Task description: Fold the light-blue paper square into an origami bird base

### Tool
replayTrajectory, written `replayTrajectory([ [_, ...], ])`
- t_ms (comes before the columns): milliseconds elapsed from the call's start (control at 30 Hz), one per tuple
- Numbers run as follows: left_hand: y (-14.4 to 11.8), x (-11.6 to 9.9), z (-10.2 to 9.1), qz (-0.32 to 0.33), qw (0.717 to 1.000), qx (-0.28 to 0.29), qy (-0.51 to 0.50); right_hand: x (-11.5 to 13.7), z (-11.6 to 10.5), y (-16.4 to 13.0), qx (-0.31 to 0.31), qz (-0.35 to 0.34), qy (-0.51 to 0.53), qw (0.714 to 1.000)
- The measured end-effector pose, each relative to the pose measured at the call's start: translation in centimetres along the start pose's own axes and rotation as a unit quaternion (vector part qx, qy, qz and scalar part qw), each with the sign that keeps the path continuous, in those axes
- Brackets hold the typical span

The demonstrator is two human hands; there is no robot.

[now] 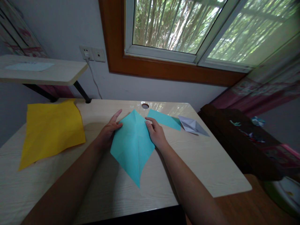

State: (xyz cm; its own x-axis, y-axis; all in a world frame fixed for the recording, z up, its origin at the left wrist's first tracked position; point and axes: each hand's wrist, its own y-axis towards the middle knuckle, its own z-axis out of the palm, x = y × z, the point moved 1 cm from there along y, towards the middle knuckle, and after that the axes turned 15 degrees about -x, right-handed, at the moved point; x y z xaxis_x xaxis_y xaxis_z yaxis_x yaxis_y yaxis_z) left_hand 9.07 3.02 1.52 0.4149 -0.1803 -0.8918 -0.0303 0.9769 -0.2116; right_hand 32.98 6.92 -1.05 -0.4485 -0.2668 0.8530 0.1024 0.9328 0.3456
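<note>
**Mia:** Big window up top, with green trees outside. Under it sits a pale wooden table [206, 162].

**Ben:** What is on the table?

**Mia:** The biggest thing is a yellow sheet [51, 131], flat on the left side. In the middle lies a blue paper [132, 143], folded into a kite shape with a long point aimed at the person.

**Ben:** Is the folding done?

**Mia:** I don't think so. It has a crease down the middle and the top sides are folded in, so some folds are made. It is not a finished shape yet, I guess.

**Ben:** What are the hands doing?

**Mia:** The left hand [108, 132] lies on the left edge of the blue paper, fingers spread a little and pressing flat. The right hand [156, 132] presses the right edge, fingers bent and close together.

**Ben:** Anything smaller?

**Mia:** A blue strip [165, 119] near the right hand, then a little white folded paper [192, 125] beside it.

**Ben:** What can't you see?

**Mia:** The palms hide the paper's side corners. The dark stuff on the right is blurry, and the table's near edge is cut off.
</note>
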Motion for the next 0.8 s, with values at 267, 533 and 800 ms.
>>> replayTrajectory([
  [267, 0.9, 1.0, -0.4, -0.014, 1.0, 0.007, -0.013, -0.5, -0.2, 0.7, -0.063, 0.067, 0.11, 0.99],
  [533, 2.1, 1.9, -0.9, 0.115, 0.99, -0.032, 0.074, -1.0, -0.3, 1.1, -0.095, 0.089, 0.115, 0.985],
  [800, 2.5, 1.1, -2.5, 0.173, 0.975, -0.043, 0.134, -2.2, -0.9, 1.6, -0.158, 0.077, 0.053, 0.983],
])
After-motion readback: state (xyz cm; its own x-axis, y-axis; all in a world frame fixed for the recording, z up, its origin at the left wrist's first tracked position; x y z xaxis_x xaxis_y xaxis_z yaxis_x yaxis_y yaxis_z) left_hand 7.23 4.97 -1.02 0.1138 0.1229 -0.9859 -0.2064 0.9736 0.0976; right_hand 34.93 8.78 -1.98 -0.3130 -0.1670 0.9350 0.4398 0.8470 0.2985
